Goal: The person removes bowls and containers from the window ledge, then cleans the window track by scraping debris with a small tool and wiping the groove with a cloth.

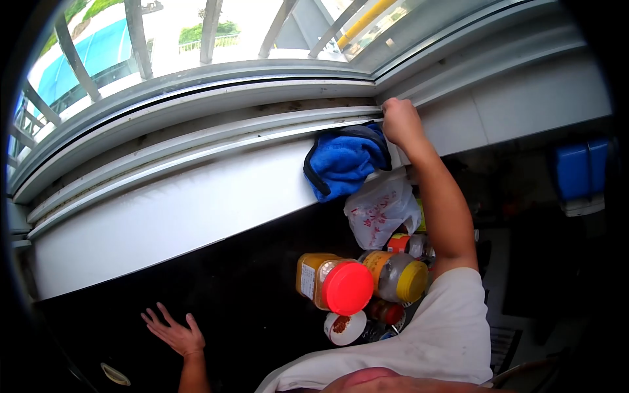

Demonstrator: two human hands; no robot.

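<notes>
My right hand [401,123] is up at the corner of the window frame, its fingers closed at the end of the metal track [262,124]. A blue cloth [347,160] with a black border is bunched against this hand and droops over the edge of the white sill [190,209]. The fingertips are partly hidden, but the cloth's edge runs into the grip. Low on the left, my left hand [177,333] is spread open above the dark countertop [229,281], holding nothing.
Below the cloth are a white plastic bag [380,213], a red-lidded jar [347,288], a yellow-lidded jar [411,281] and a small white bowl [345,329]. Metal bars [209,29] stand outside the window. A blue container [582,170] is at far right.
</notes>
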